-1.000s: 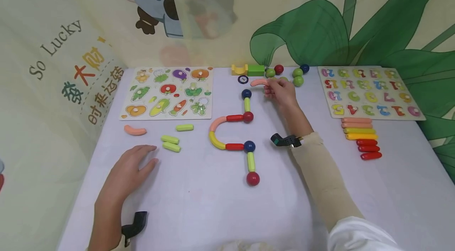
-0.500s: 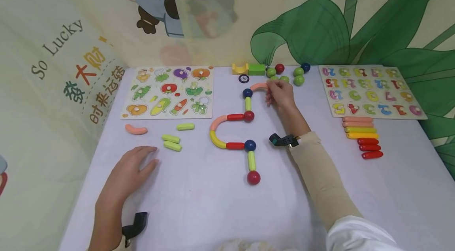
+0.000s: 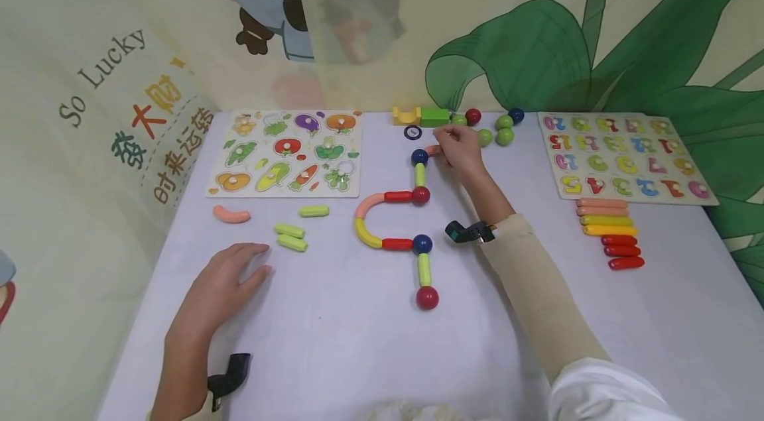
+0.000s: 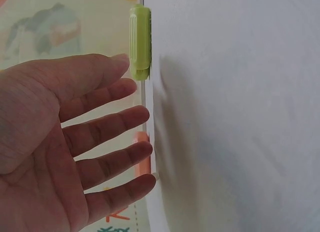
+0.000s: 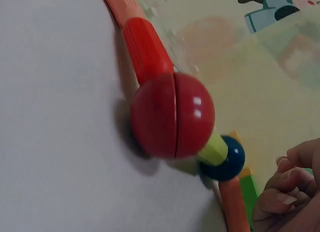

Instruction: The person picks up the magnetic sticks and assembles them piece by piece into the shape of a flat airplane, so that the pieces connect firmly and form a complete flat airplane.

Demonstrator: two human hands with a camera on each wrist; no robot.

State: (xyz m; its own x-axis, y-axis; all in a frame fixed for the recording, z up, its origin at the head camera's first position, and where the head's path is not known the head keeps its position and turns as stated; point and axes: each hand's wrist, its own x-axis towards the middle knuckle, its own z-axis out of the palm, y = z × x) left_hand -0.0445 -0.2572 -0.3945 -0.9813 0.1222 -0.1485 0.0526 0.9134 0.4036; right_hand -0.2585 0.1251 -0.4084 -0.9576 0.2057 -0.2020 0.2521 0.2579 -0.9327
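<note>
In the head view my right hand (image 3: 459, 148) has its fingers curled at a curved pink magnetic stick (image 3: 433, 150), whose right end they hide. The stick's left end meets a dark blue ball (image 3: 420, 157). From that ball, a chain runs down through a green stick (image 3: 420, 175), a red ball (image 5: 172, 116), red sticks, and a pink-and-yellow curve, ending at a lower red ball (image 3: 427, 298). My left hand (image 3: 223, 285) holds nothing, its fingers loosely spread near several short green sticks (image 3: 292, 243) and a loose curved pink stick (image 3: 231, 215).
A vegetable puzzle board (image 3: 283, 156) lies back left, a number puzzle board (image 3: 623, 156) back right. Several sticks (image 3: 609, 221) are lined up below the number board. Green block (image 3: 434, 117), yellow block (image 3: 406, 117), black disc (image 3: 413, 132) and several balls (image 3: 504, 136) sit along the back.
My right hand has brought the curved pink stick to the upper blue ball, then shifted left and closer to that ball, hiding more of the stick. The left hand has stayed nearly still.
</note>
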